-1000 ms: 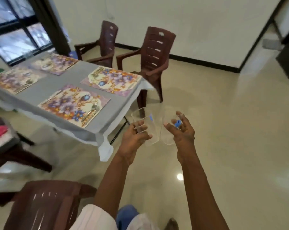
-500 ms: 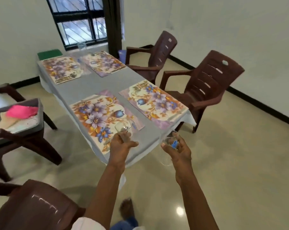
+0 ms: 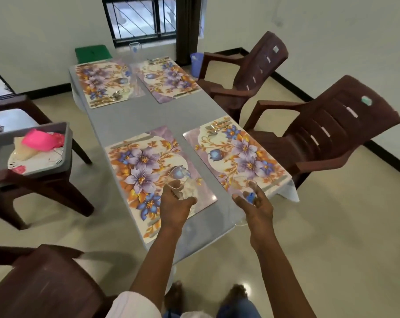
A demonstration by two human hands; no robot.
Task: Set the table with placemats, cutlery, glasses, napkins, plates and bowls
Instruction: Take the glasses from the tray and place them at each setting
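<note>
Bottom left, a near chair (image 3: 40, 283) filled the corner. Just above it, a left chair (image 3: 45, 187) carried a grey tray (image 3: 67, 143). In that tray sat a pink bowl (image 3: 42, 140) on something pale, with a flowered plate (image 3: 16, 167) underneath.

Across to the table (image 3: 171, 113), grey cloth, running off toward the window (image 3: 144, 17). Four floral mats lay on it. The far-left mat (image 3: 102, 86) had a spoon (image 3: 117, 94) near its near edge, and the far-right mat (image 3: 169, 81) lay beside it. The near-left mat (image 3: 144, 166) and the near-right mat (image 3: 238, 154) came next, with a fork (image 3: 214, 129) at the latter's far edge.

A far glass (image 3: 134, 48) stood at the table's far edge, between the two far mats. A green stool (image 3: 93, 52) showed behind the far-left corner, and a blue bin (image 3: 196, 64) stood on the floor off the far-right corner. Along the right edge were the far-right chair (image 3: 247, 72) and the near-right chair (image 3: 332, 138), both close against the table.

Now the hands. The left hand (image 3: 175, 208) was out over the near-left mat's near-right part. Its fingers curled round the left glass (image 3: 179, 180), which was clear, tilted, with its mouth pointing away. Whether the glass touched the mat, I couldn't tell.

The right hand (image 3: 256, 207) hung over the table's near-right corner, just beside the near-right mat. Its thumb and half-curled fingers cradled the right glass (image 3: 241, 184), clear with a blue mark.
</note>
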